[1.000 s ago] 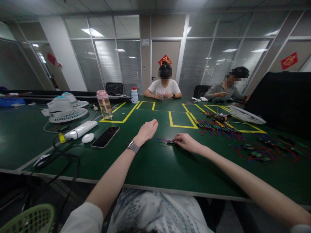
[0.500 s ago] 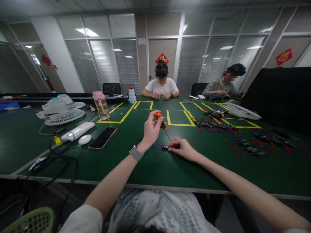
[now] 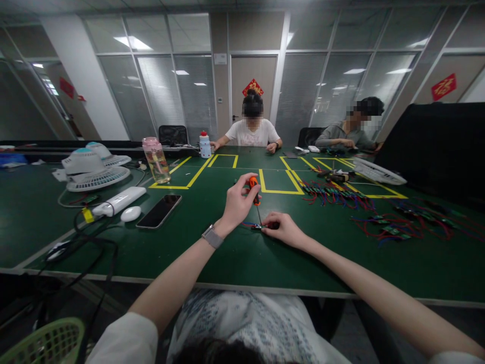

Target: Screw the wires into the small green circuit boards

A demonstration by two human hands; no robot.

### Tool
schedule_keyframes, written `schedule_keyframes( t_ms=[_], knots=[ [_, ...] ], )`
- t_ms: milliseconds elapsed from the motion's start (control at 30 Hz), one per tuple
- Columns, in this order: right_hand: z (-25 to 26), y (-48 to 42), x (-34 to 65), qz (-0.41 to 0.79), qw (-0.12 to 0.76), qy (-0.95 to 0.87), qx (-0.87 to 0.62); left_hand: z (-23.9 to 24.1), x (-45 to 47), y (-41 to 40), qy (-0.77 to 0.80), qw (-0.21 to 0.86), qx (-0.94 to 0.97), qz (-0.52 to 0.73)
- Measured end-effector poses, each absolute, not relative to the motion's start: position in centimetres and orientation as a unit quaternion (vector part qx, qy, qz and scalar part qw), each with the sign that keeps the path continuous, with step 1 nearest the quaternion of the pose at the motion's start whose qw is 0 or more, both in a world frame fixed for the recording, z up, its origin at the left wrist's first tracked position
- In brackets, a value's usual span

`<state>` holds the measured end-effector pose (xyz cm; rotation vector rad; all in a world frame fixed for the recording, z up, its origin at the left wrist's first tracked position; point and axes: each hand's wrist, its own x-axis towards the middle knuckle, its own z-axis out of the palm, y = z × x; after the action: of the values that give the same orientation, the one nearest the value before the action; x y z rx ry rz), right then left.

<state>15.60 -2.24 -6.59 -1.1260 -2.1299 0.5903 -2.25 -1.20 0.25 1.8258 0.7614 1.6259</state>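
Observation:
My left hand (image 3: 239,201) is closed around the orange and black handle of a screwdriver (image 3: 254,188). The thin shaft points down, nearly upright, and its tip meets a small circuit board (image 3: 258,227) lying on the green table. Whether the tip sits in a screw is too small to tell. Low on the table, my right hand (image 3: 283,229) pinches the board's right end, and its fingers cover that part. Red and blue wires stick out from the board's left side.
Several wired circuit boards (image 3: 337,194) lie to the right, with more boards (image 3: 390,227) nearer me. On the left are a phone (image 3: 159,211), a white case (image 3: 131,214), a power strip (image 3: 119,201), a bottle (image 3: 157,162) and fans (image 3: 94,174). Two people sit opposite.
My left hand has moved slightly right, and the screwdriver has swung more upright, its tip now at the board. The person opposite has spread their hands, one reaching toward the blue bottle.

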Motion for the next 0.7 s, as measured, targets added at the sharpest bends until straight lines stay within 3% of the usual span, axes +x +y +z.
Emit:
schedule_keyframes(
  t_ms=[700],
  knots=[
    [-6.36,-2.25,15.61,0.223,0.311,-0.818,-0.430,0.34,-2.24,-1.60,0.286,0.257,0.718,0.581]
  ],
)
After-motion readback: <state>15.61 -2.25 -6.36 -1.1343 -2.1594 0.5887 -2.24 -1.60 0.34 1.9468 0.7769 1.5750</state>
